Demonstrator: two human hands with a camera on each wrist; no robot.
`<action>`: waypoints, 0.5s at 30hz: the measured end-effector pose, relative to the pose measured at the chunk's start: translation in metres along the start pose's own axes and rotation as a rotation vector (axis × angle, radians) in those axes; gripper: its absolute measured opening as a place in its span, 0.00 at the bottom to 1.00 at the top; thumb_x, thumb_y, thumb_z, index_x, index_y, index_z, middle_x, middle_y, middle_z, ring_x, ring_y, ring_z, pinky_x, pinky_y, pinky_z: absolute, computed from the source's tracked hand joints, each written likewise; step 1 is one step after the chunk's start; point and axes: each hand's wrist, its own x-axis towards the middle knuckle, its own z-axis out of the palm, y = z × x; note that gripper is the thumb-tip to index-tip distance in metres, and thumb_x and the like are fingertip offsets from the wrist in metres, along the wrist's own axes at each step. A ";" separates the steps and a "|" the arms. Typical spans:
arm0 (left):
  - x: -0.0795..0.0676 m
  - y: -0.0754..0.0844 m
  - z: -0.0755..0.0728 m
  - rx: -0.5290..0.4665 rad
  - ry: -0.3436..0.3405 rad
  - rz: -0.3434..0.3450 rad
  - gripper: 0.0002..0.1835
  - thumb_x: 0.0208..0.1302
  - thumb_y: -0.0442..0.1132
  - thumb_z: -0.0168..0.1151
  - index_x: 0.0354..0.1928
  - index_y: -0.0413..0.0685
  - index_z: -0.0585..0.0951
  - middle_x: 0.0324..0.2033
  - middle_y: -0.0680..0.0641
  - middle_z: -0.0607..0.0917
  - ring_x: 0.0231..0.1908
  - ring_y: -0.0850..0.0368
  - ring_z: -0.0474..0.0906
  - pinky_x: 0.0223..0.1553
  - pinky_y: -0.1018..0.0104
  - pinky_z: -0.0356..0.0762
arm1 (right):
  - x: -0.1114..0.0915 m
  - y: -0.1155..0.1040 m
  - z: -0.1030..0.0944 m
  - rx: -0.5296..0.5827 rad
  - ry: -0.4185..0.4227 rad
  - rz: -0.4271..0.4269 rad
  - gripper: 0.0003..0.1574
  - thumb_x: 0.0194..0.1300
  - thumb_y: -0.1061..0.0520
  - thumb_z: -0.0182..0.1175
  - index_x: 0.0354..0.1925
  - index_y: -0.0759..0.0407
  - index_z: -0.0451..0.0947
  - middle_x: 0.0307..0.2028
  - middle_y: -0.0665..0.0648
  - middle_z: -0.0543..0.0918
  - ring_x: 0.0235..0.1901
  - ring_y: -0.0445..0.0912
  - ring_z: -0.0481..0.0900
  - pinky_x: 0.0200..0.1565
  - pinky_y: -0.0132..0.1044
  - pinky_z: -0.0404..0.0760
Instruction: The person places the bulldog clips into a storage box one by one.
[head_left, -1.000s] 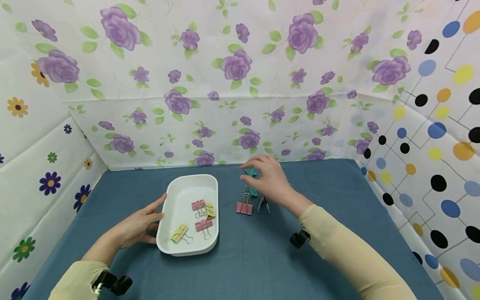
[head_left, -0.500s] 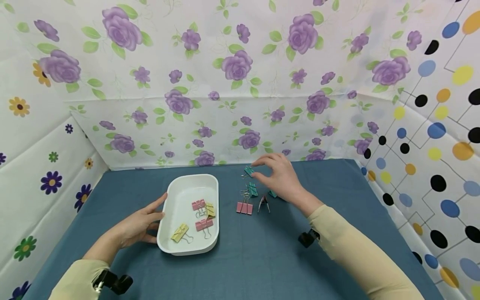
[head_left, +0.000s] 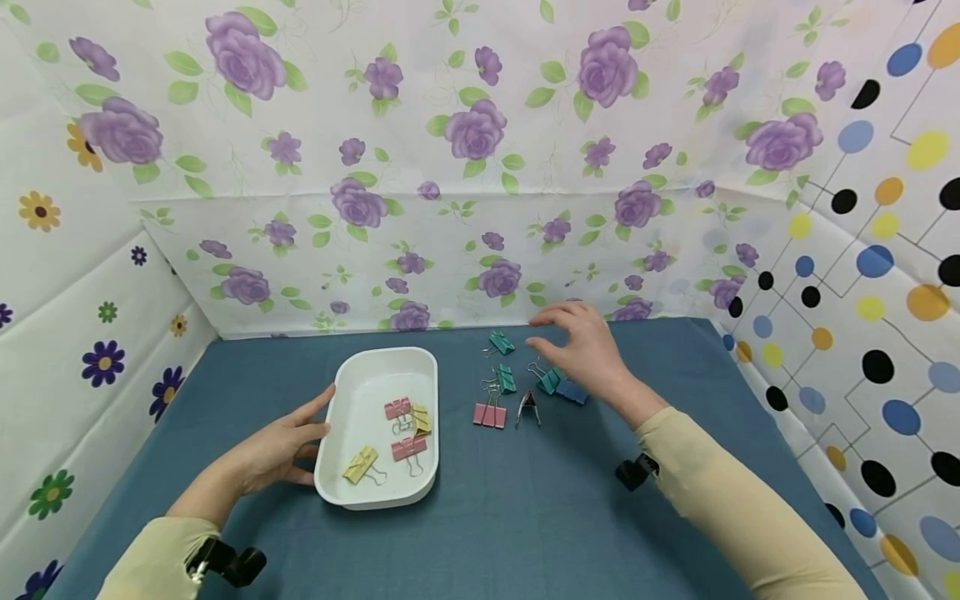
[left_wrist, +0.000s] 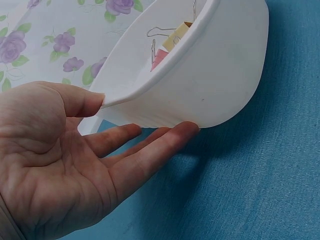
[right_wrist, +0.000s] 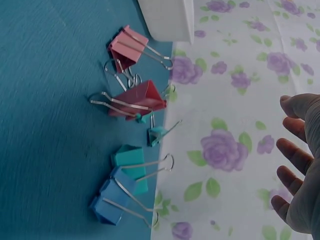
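My left hand (head_left: 273, 454) touches the left side of a white plastic tray (head_left: 356, 421). In the left wrist view, the thumb (left_wrist: 85, 101) meets the rim while the extended fingers reach along the lower wall. Two pink binder clips (head_left: 408, 449) and two yellow binder clips (head_left: 360, 464) lie inside the tray. My right hand (head_left: 588, 350) hovers with nothing in it, thumb and fingers apart, near the back of the table. Below and left of it are several binder clips: teal ones (head_left: 501, 342), a blue one (head_left: 572, 392), a pink one (head_left: 490, 416) and a dark reddish one (right_wrist: 142, 100) standing on end.
A blue cloth (head_left: 495, 533) covers the table. Behind it rises a wall of purple-flowered fabric (head_left: 442, 267); a dotted fabric (head_left: 847, 350) stands on the right and a daisy-patterned one (head_left: 82, 300) on the left.
My right hand has moved right and slightly back from over the teal clips, uncovering a teal clip and the blue one. The left hand and the tray stay in place.
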 end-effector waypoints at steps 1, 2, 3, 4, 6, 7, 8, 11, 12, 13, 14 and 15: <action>0.000 0.000 0.000 0.000 0.000 0.000 0.38 0.84 0.45 0.45 0.81 0.78 0.38 0.78 0.33 0.45 0.67 0.29 0.66 0.46 0.41 0.83 | 0.000 0.002 -0.001 -0.003 0.000 0.008 0.18 0.67 0.48 0.72 0.53 0.49 0.86 0.57 0.53 0.81 0.62 0.55 0.71 0.63 0.57 0.68; 0.000 0.000 0.000 0.000 -0.001 0.000 0.38 0.84 0.45 0.45 0.81 0.78 0.38 0.78 0.33 0.45 0.68 0.29 0.66 0.46 0.41 0.83 | -0.001 0.003 -0.001 -0.006 -0.001 0.017 0.18 0.67 0.48 0.72 0.53 0.49 0.86 0.57 0.53 0.81 0.62 0.55 0.71 0.63 0.58 0.67; 0.000 0.001 0.001 0.000 0.000 0.000 0.38 0.84 0.45 0.45 0.81 0.78 0.38 0.78 0.33 0.45 0.68 0.29 0.66 0.46 0.41 0.83 | -0.001 0.005 -0.002 -0.008 -0.002 0.027 0.18 0.67 0.47 0.72 0.54 0.49 0.86 0.57 0.53 0.81 0.63 0.55 0.71 0.63 0.58 0.67; -0.001 0.001 0.001 0.001 -0.001 0.001 0.38 0.84 0.45 0.45 0.81 0.78 0.38 0.78 0.33 0.45 0.68 0.29 0.66 0.46 0.41 0.83 | -0.002 0.006 -0.003 -0.010 -0.003 0.037 0.18 0.67 0.47 0.71 0.54 0.48 0.86 0.57 0.53 0.81 0.63 0.55 0.70 0.63 0.59 0.67; -0.001 0.001 0.001 0.001 -0.001 0.003 0.38 0.84 0.45 0.45 0.81 0.78 0.38 0.78 0.33 0.45 0.68 0.28 0.65 0.46 0.41 0.82 | -0.003 0.010 -0.004 -0.015 -0.005 0.056 0.18 0.67 0.47 0.71 0.54 0.48 0.86 0.57 0.53 0.81 0.63 0.56 0.70 0.63 0.60 0.66; -0.001 0.001 0.001 0.000 -0.001 0.003 0.38 0.84 0.45 0.45 0.81 0.78 0.37 0.78 0.33 0.44 0.68 0.28 0.64 0.46 0.40 0.82 | -0.004 0.012 -0.005 -0.018 -0.005 0.066 0.18 0.68 0.47 0.71 0.54 0.48 0.86 0.56 0.53 0.81 0.63 0.56 0.70 0.63 0.60 0.66; -0.001 0.001 0.001 -0.001 -0.002 0.003 0.38 0.84 0.45 0.45 0.81 0.78 0.37 0.78 0.33 0.44 0.69 0.27 0.63 0.46 0.40 0.82 | -0.004 0.013 -0.005 -0.021 -0.004 0.074 0.18 0.68 0.47 0.70 0.54 0.48 0.86 0.56 0.53 0.81 0.63 0.56 0.70 0.64 0.60 0.65; -0.001 0.001 0.002 -0.008 0.002 0.000 0.38 0.84 0.44 0.45 0.81 0.79 0.38 0.79 0.33 0.44 0.70 0.26 0.60 0.46 0.40 0.82 | -0.006 0.019 -0.006 -0.026 0.005 0.089 0.17 0.69 0.48 0.70 0.53 0.49 0.86 0.56 0.54 0.82 0.64 0.57 0.69 0.64 0.62 0.64; -0.001 0.001 0.002 -0.005 -0.004 0.003 0.38 0.84 0.45 0.45 0.81 0.78 0.37 0.79 0.33 0.43 0.70 0.26 0.59 0.46 0.40 0.82 | -0.007 0.021 -0.006 -0.028 0.008 0.091 0.16 0.69 0.48 0.69 0.53 0.50 0.86 0.55 0.54 0.82 0.64 0.58 0.69 0.64 0.63 0.63; -0.001 0.001 0.002 -0.006 -0.002 0.001 0.38 0.84 0.45 0.45 0.81 0.78 0.38 0.79 0.33 0.43 0.71 0.26 0.59 0.46 0.40 0.82 | -0.007 0.023 -0.007 -0.030 0.011 0.093 0.15 0.69 0.48 0.69 0.53 0.49 0.86 0.55 0.54 0.82 0.64 0.58 0.69 0.65 0.63 0.62; -0.001 0.001 0.002 -0.007 -0.001 0.000 0.38 0.84 0.45 0.45 0.81 0.78 0.38 0.79 0.33 0.43 0.71 0.26 0.59 0.46 0.40 0.82 | -0.008 0.024 -0.007 -0.031 0.013 0.093 0.15 0.69 0.49 0.69 0.53 0.49 0.86 0.55 0.54 0.82 0.64 0.58 0.69 0.65 0.63 0.62; -0.001 0.001 0.002 -0.006 0.003 -0.002 0.38 0.84 0.45 0.45 0.81 0.79 0.38 0.79 0.33 0.43 0.71 0.26 0.59 0.46 0.40 0.82 | -0.009 0.026 -0.007 -0.031 0.014 0.093 0.15 0.70 0.49 0.69 0.52 0.49 0.86 0.55 0.54 0.82 0.64 0.58 0.69 0.65 0.63 0.62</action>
